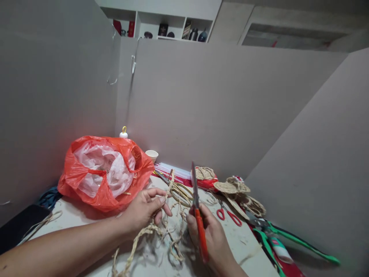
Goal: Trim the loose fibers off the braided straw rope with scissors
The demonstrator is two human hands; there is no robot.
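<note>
My left hand (pixel 150 206) pinches a thin strand of braided straw cord (pixel 170 184) between thumb and fingers, its end pointing up. Below the hand more of the cord (pixel 135 246) hangs in loose, knotted loops down to the table. In my right hand (pixel 210 231) is a cutting tool with an orange handle (pixel 201 234) and a long dark blade (pixel 195 184) pointing up. It is seen edge-on, so I cannot tell whether it is scissors or a knife. The blade stands apart from the cord, to its right. Gold-handled scissors (pixel 181 192) lie behind my hands.
A red plastic bag (pixel 72 184) with a white liner stands left on the white table (pixel 253 254). A small cup (pixel 152 155) is behind it. On the right lie red-handled scissors (pixel 229 216), woven straw pieces (pixel 232 186) and green-handled cutters (pixel 302 242). Grey partitions (pixel 201 104) enclose the table.
</note>
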